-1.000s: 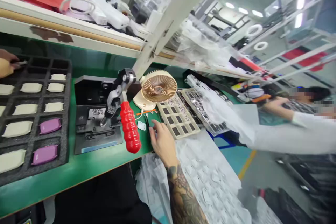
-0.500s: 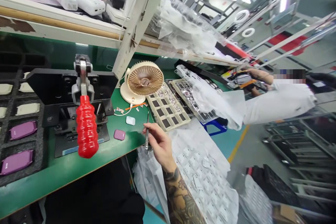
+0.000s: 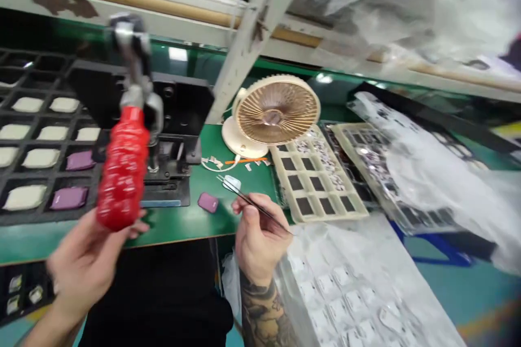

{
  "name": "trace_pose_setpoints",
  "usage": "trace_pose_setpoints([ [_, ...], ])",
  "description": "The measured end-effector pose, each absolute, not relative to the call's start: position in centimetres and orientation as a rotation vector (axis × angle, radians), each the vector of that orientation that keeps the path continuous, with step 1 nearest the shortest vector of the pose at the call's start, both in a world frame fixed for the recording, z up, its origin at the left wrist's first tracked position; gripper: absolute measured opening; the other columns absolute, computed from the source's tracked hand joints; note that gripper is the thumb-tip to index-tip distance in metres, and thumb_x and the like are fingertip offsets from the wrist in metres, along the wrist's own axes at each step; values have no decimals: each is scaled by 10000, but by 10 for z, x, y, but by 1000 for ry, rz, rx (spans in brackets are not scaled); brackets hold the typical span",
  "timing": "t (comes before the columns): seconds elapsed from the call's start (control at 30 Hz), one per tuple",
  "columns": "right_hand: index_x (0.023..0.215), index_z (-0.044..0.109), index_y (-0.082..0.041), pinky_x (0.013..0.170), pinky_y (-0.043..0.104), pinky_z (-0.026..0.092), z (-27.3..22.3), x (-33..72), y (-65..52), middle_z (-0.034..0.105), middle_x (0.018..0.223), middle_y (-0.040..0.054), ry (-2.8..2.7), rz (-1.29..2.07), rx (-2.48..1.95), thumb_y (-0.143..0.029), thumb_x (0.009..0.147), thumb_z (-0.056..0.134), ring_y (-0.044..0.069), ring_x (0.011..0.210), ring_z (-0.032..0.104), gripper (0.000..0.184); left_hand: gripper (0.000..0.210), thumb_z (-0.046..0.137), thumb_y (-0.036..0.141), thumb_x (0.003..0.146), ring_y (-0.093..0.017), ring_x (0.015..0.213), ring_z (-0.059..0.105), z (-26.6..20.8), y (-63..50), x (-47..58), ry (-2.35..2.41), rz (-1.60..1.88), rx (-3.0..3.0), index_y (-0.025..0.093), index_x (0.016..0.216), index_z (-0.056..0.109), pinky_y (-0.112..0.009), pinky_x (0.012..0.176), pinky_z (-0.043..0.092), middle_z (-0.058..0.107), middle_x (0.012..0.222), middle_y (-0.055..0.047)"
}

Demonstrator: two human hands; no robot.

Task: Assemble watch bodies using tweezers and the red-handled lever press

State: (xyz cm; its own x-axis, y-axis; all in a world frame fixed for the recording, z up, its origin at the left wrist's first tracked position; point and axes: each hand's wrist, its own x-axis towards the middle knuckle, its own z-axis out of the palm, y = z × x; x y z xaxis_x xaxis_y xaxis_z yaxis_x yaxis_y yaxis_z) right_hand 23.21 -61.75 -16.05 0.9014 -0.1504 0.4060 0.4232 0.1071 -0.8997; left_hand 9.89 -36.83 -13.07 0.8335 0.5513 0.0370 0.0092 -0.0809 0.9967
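My right hand (image 3: 262,233) pinches dark tweezers (image 3: 256,207); their thin tips point left, by a small pale-blue rounded piece (image 3: 232,182) on the green bench. Whether they touch it I cannot tell. A small purple rounded case (image 3: 208,202) lies just left of that hand. My left hand (image 3: 87,263), blurred, is beneath the red ribbed handle (image 3: 124,168) of a black clamp fixture (image 3: 179,97). The handle hides some of its fingers; others show apart on the handle's right, not wrapped around it.
A black foam tray (image 3: 30,214) with cream and purple cases lies left. A cream fan (image 3: 277,111) stands behind the pale piece. Right of it are a compartment tray (image 3: 299,216) and a plastic-covered sheet of white pieces (image 3: 337,282). A shelf post (image 3: 248,38) rises behind the fixture.
My left hand has come into view below the red handle. The tweezers have swung from upright to slanting left, tips at the pale piece. The view has turned and moved closer; the co-worker is out of view.
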Motion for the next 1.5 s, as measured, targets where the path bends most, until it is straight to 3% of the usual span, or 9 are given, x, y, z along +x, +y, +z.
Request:
trace_pose_setpoints([
  [0.17,1134,788,-249,708,341,685,-166,226,-557,821,1043,58,-397,-277,-1365,-210,1086,737,198,853,799,80,395,771,346,1094,-220,825,882,-160,-381,141,235,279,1591,222,1468,754,-291,757,707,897,997,-59],
  [0.27,1123,765,-246,694,385,678,-170,220,-538,794,951,51,-434,-358,-1375,-195,1073,722,230,840,784,83,415,809,316,1059,-202,777,866,-158,-377,146,234,330,1609,216,1461,776,-273,779,701,882,895,-27],
  [0.57,1155,782,-253,804,476,677,-171,212,-533,809,992,56,-564,-390,-1499,-170,1035,755,246,860,783,148,464,822,302,1041,-275,959,907,-153,-377,138,229,335,1604,221,1494,768,-333,839,735,918,1047,-62],
  [0.7,1128,780,-246,801,428,661,-175,213,-535,796,1005,59,-471,-311,-1504,-211,1048,764,239,900,782,89,449,806,291,1056,-240,879,897,-155,-374,138,189,349,1648,226,1499,769,-305,811,720,915,1027,-51],
  [0.87,1059,732,-244,687,325,592,-168,209,-547,723,878,17,-372,41,-1396,-345,1116,692,171,736,698,122,432,793,295,1069,-239,889,902,-156,-373,137,177,386,1636,213,1492,773,-288,819,724,914,1005,-52],
  [1.03,1113,771,-252,769,470,681,-155,208,-557,753,884,42,-514,-334,-1413,-338,1067,766,241,809,766,97,446,812,319,1058,-236,833,895,-154,-375,139,238,387,1526,192,1485,777,-302,809,733,917,989,-67],
  [1.23,1134,775,-227,690,346,679,-163,216,-550,805,1011,62,-382,-213,-1450,-243,1070,755,211,852,812,70,383,911,306,959,-256,764,879,-146,-374,141,262,365,1449,222,1328,856,-325,682,730,907,953,-59],
  [1.4,1107,758,-230,661,319,649,-162,217,-557,785,941,45,-419,-30,-1340,-272,1100,720,187,772,780,58,488,845,517,1022,-294,771,872,-148,-367,140,237,305,1295,201,1394,837,-362,676,716,881,870,-85],
  [1.5,1064,746,-247,655,346,653,-148,221,-571,743,820,22,-547,16,-1244,-302,1097,722,203,735,761,69,434,817,515,1051,-262,728,838,-153,-360,136,330,266,1241,233,1379,841,-364,695,703,877,907,-76],
])
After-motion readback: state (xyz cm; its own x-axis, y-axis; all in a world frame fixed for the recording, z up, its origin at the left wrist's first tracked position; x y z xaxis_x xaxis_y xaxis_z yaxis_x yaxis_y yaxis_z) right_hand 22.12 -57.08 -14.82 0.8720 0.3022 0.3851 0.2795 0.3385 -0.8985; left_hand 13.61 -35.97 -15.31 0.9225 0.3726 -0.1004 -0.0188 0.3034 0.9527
